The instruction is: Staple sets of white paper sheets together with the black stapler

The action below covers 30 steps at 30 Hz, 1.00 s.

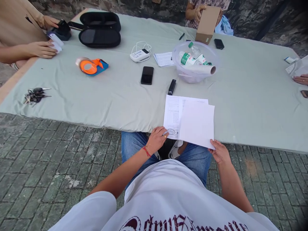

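My right hand (219, 152) pinches the lower right corner of a blank white sheet (197, 123) between thumb and fingers. Beneath it and out to the left shows a printed sheet (172, 110) with a round dark stamp near its bottom. At that sheet's lower left edge, my left hand (157, 138) is closed on the paper, its fingertips beside the stamp. Both sheets overlap and reach slightly past the table's near edge. A black stapler (171, 87) lies just beyond the printed sheet's top.
A cloth-covered table (115, 96) holds a phone (147, 75), keys (36, 95), an orange tape dispenser (92, 66), a white corded device (140, 55), a black case (99, 37) and a basin (192, 75) of bottles. Other people sit around it; one holds a cardboard box (207, 24).
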Available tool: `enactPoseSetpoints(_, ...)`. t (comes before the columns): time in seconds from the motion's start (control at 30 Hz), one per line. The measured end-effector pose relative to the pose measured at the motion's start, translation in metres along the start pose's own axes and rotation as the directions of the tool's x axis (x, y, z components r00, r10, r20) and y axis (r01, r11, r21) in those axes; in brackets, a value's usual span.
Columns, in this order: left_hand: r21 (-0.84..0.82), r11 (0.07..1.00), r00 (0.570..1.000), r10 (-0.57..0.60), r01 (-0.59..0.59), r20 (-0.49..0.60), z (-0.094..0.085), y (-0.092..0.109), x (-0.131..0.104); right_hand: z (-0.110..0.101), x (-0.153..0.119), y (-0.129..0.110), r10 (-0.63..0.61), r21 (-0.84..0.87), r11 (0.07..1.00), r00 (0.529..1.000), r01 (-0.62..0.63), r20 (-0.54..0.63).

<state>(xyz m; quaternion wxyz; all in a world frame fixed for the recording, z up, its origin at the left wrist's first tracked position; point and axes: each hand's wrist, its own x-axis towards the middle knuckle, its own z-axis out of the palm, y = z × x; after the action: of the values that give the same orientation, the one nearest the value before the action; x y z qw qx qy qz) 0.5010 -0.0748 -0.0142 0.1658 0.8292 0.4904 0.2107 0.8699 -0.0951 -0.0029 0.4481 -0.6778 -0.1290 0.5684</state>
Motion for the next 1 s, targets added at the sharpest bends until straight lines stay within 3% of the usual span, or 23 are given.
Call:
enactPoseSetpoints(0.17, -0.06, 0.997, 0.998, -0.052, 0.051, -0.024, 0.002, 0.005, 0.008, -0.014, -0.002, -0.012, 0.076, 0.174, 0.981, 0.995, -0.086, 0.06)
enactPoseSetpoints(0.53, -0.052, 0.999, 0.999, -0.003, 0.0, -0.051, -0.011, 0.005, -0.002, 0.019, -0.008, -0.013, 0.147, 0.2, 0.957, 0.943, -0.212, 0.297)
enactPoseSetpoints(0.67, -0.169, 0.982, 0.985, -0.111, 0.088, -0.13, -0.017, 0.008, -0.012, 0.03, -0.011, -0.006, 0.177, 0.141, 0.962, 0.925, -0.236, 0.337)
enactPoseSetpoints(0.77, -0.284, 0.922, 0.913, -0.332, 0.262, -0.236, -0.019, 0.011, -0.023, 0.037, -0.015, 0.001, 0.179, 0.115, 0.966, 0.921, -0.231, 0.345)
enactPoseSetpoints(0.83, -0.405, 0.845, 0.869, -0.453, 0.348, -0.199, -0.021, 0.015, -0.028, 0.039, -0.016, 0.005, 0.196, 0.116, 0.961, 0.912, -0.252, 0.359)
enactPoseSetpoints(0.93, -0.587, 0.651, 0.814, -0.58, 0.482, 0.026, -0.021, 0.024, -0.026, 0.04, -0.019, 0.007, 0.237, 0.166, 0.933, 0.892, -0.32, 0.386)
enactPoseSetpoints(1.0, -0.635, 0.473, 0.728, -0.652, 0.611, 0.215, -0.021, 0.032, -0.019, 0.04, -0.02, 0.006, 0.254, 0.211, 0.909, 0.881, -0.358, 0.399)
